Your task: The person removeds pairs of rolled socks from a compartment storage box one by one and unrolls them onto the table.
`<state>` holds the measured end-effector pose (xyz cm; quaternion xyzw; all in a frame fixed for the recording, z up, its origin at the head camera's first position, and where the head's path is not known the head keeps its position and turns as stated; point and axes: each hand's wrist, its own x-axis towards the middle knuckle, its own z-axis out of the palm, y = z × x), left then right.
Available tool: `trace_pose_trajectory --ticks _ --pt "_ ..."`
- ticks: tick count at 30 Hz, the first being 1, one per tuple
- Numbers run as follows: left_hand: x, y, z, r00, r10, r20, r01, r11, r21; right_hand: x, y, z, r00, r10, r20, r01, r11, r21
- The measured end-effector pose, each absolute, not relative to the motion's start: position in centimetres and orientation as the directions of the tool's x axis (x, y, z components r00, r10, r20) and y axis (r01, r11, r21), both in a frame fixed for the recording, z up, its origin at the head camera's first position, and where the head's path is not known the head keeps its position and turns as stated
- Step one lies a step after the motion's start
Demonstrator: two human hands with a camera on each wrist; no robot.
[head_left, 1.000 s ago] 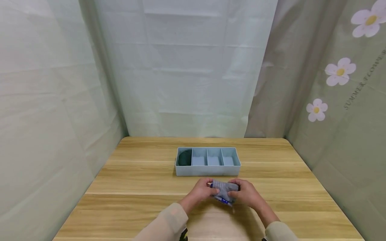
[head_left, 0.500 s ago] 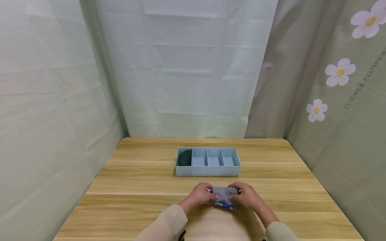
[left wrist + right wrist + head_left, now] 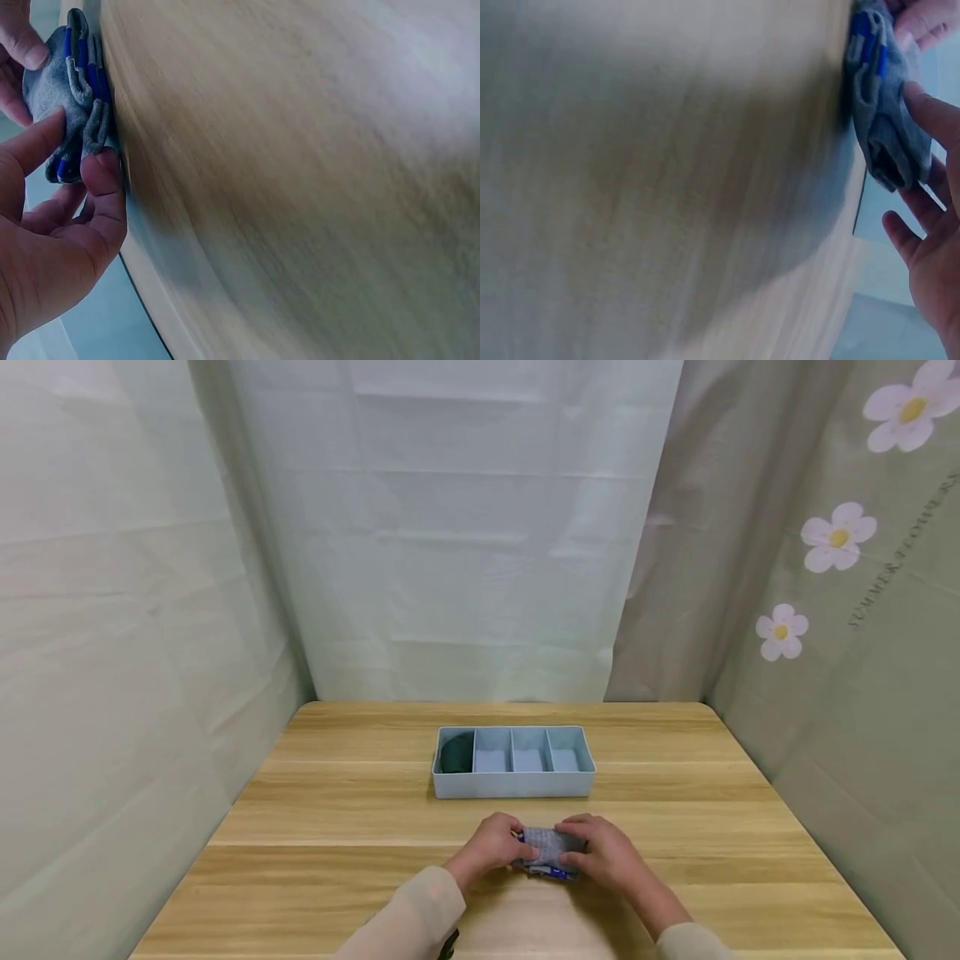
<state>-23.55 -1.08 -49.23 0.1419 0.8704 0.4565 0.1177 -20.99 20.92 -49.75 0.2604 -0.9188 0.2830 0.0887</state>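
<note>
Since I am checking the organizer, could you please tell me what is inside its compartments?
The blue organizer tray holds a dark rolled item in its leftmost compartment. The other three show only bare floor; the front wall hides their nearest edges.

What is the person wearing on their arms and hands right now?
Both hands are bare: the left hand and right hand show no gloves or rings. Each forearm wears a loose pale beige sleeve, the left sleeve and right sleeve, ending at the wrist.
</note>
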Motion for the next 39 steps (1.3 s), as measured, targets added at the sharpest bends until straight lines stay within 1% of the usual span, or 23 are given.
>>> trace_pose_trajectory --ticks 4,7,11,14,19,23,28,32,35,39 --pt "-23.76 -1.1 -49.41 -0.928 0.364 -0.079 0.149 0.557 0.817 -20.84 20.67 -50.1 -0.846 -0.45 0.287 -0.534 0.725 -0.436" --pt "-23.82 -1.15 -49.42 -0.921 0.381 -0.082 0.161 0.565 0.81 -20.78 20.6 -50.3 -0.859 -0.439 0.262 -0.511 0.732 -0.451" --pt "-23.8 -1.35 -49.09 -0.911 0.404 -0.08 0.182 0.569 0.802 -20.82 20.63 -50.58 -0.859 -0.436 0.269 -0.512 0.726 -0.459" --pt "-23.75 -1.48 -48.87 -0.906 0.414 -0.091 0.181 0.571 0.801 -20.81 20.65 -50.65 -0.854 -0.438 0.283 -0.521 0.724 -0.451" --pt "-23.63 -1.51 -48.73 -0.901 0.413 -0.131 0.149 0.579 0.801 -20.72 20.65 -50.48 -0.861 -0.44 0.257 -0.509 0.735 -0.449" --pt "-23.54 -1.51 -48.61 -0.898 0.419 -0.133 0.157 0.589 0.793 -20.65 20.7 -50.25 -0.85 -0.46 0.258 -0.527 0.75 -0.398" --pt "-23.32 -1.52 -48.56 -0.891 0.444 -0.098 0.207 0.59 0.78 -20.51 20.94 -49.98 -0.836 -0.479 0.268 -0.548 0.762 -0.345" --pt "-23.16 -1.52 -48.74 -0.887 0.457 -0.074 0.238 0.588 0.773 -20.45 21.06 -49.92 -0.842 -0.477 0.252 -0.539 0.767 -0.348" --pt "-23.25 -1.54 -48.93 -0.89 0.451 -0.069 0.237 0.587 0.774 -20.48 21.05 -49.98 -0.849 -0.467 0.248 -0.529 0.767 -0.365" --pt "-23.49 -1.53 -49.22 -0.895 0.443 -0.054 0.244 0.585 0.773 -20.52 20.99 -49.96 -0.87 -0.435 0.231 -0.493 0.762 -0.421"
